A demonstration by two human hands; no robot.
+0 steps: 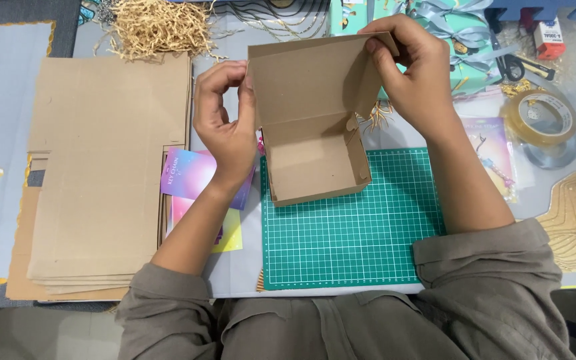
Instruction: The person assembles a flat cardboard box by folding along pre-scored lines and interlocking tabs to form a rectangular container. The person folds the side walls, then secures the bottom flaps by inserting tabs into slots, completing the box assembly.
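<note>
A small brown cardboard box (313, 167) stands open on the green cutting mat (355, 240), its lid raised upright. My left hand (225, 120) pinches the lid's left edge near the top corner. My right hand (411, 73) grips the lid's upper right corner and its side flap. The box's inside looks bare.
A stack of flat cardboard sheets (105, 173) lies at the left. Colourful cards (195, 175) sit between the stack and the mat. Shredded paper filler (158, 27) is at the back left. A tape roll (545, 117), scissors (511, 63) and teal gift boxes (465, 40) crowd the back right.
</note>
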